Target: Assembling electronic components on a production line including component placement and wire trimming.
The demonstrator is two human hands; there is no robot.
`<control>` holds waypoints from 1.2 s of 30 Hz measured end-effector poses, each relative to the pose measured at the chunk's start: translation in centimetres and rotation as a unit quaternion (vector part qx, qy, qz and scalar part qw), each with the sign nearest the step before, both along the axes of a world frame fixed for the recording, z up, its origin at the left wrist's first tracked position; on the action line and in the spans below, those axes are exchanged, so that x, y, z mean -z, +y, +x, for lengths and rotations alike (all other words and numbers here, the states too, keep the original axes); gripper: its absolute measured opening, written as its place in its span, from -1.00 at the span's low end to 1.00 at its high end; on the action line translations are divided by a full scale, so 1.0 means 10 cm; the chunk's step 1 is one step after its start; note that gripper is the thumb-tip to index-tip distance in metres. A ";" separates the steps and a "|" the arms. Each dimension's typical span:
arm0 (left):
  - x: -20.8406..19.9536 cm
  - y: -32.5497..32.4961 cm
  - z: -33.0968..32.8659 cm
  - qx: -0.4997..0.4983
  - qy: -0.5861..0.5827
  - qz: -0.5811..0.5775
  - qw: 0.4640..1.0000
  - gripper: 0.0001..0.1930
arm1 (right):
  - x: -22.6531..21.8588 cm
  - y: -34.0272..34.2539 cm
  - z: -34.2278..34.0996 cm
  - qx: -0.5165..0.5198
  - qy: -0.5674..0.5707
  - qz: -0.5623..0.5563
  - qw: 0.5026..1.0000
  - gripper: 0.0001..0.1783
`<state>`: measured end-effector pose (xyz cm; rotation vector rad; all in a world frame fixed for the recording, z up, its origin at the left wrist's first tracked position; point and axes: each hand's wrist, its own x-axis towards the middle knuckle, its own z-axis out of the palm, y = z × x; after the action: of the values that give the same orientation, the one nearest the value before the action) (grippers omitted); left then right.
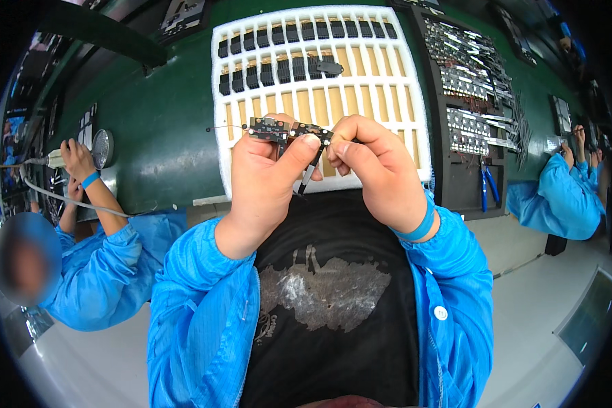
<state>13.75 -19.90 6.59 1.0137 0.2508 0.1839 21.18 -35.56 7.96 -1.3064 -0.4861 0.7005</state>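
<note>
My left hand (pixel 262 187) grips a small black circuit board assembly (pixel 272 131) between thumb and fingers, above the near part of a white foam tray (pixel 222 160). A thin wire with a dark tip sticks out from its left side, and a dark flat strip (pixel 309 174) hangs below the thumb. At the assembly's right end, my right hand (pixel 387 173) is closed in a pinch; what lies between its fingertips is mostly hidden, perhaps a small dark end of the assembly. Black finned parts (pixel 299 68) stand in the tray's two far rows, and one black piece (pixel 330 67) lies across the slots.
Right of the foam tray, a dark tray (pixel 442 180) holds many circuit boards with cables (pixel 468 81) and a blue-handled hand tool (pixel 488 187). A co-worker in blue (pixel 102 275) sits at the left by a round dish (pixel 103 149); another blue sleeve (pixel 557 200) shows at the right.
</note>
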 end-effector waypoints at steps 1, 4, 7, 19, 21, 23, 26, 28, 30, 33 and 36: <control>0.01 0.00 0.00 -0.005 -0.007 0.017 1.000 -0.92 | 0.00 0.00 0.00 0.004 -0.004 0.000 1.000 -0.88; -0.01 -0.05 0.00 -0.018 -0.013 0.055 0.998 -0.92 | -0.02 0.01 -0.02 0.012 -0.013 -0.008 1.000 -0.89; -0.04 -0.06 0.00 -0.023 0.004 0.067 0.998 -0.92 | -0.03 0.04 -0.05 0.036 -0.076 -0.024 0.996 -0.93; 0.00 -0.05 -0.03 0.014 0.018 -0.033 0.999 -0.89 | -0.03 0.03 -0.01 0.088 -0.344 -0.101 0.930 -0.95; 0.02 -0.05 -0.04 0.014 0.017 -0.027 0.999 -0.89 | -0.02 0.02 -0.01 0.080 -0.298 -0.095 0.946 -0.94; 0.06 -0.05 -0.04 0.014 0.003 -0.013 1.000 -0.88 | 0.03 0.02 0.00 0.082 -0.262 -0.071 0.959 -0.93; -0.01 -0.10 -0.03 0.003 0.015 -0.053 0.998 -0.88 | 0.04 0.02 -0.01 0.091 -0.276 -0.081 0.954 -0.92; -0.01 -0.11 -0.02 -0.001 0.014 -0.049 0.999 -0.88 | 0.06 0.03 -0.01 0.097 -0.280 -0.077 0.952 -0.93; 0.01 -0.12 -0.02 -0.005 0.013 -0.046 0.999 -0.88 | 0.07 0.03 -0.01 0.105 -0.285 -0.074 0.950 -0.93; 0.07 -0.11 -0.02 -0.010 -0.022 -0.013 1.000 -0.89 | 0.06 0.06 0.00 0.117 -0.313 -0.094 0.938 -0.93; 0.07 -0.10 0.00 -0.013 -0.021 0.009 1.000 -0.89 | 0.07 0.06 0.04 0.125 -0.356 -0.101 0.920 -0.92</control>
<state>13.75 -20.90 5.89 1.0234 0.2252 0.2303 21.54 -34.92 7.27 -1.7795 -0.8247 0.0328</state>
